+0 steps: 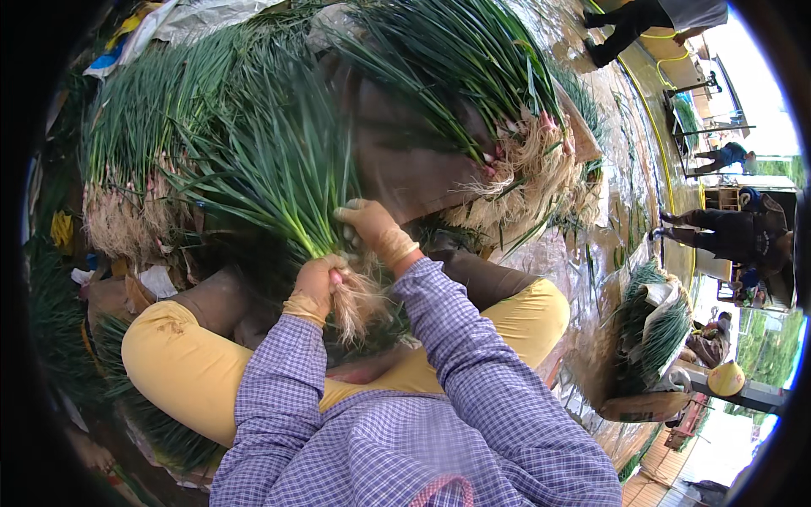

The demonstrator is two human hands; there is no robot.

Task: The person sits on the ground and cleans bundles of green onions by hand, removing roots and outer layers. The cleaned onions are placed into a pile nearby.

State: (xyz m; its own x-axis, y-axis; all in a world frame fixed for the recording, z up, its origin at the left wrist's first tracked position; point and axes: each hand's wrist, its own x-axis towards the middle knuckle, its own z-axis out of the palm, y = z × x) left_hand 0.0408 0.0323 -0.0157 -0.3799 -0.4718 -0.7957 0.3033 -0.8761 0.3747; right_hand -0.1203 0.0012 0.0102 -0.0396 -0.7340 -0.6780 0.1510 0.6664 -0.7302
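Note:
My left hand (317,282), in a thin pale glove, is closed around the lower stems of a bunch of scallions (298,196). Its pink bulbs and stringy roots (355,304) poke out past the fist, slightly blurred, and the long green leaves fan away from me. Also gloved, my right hand (372,229) is beside the stems with bent fingers; whether they pinch a stalk is hidden. Beyond the right hand, a larger pile of scallions (469,70) lies on a brown sheet (405,171), roots towards the right.
More scallions (149,136) lie in a row at the left, roots towards me. My bent knees (174,329) flank the work. On the wet floor (583,304) at right stands a wrapped scallion bundle (659,323). A yellow hose (659,139) and several people (738,241) are farther off.

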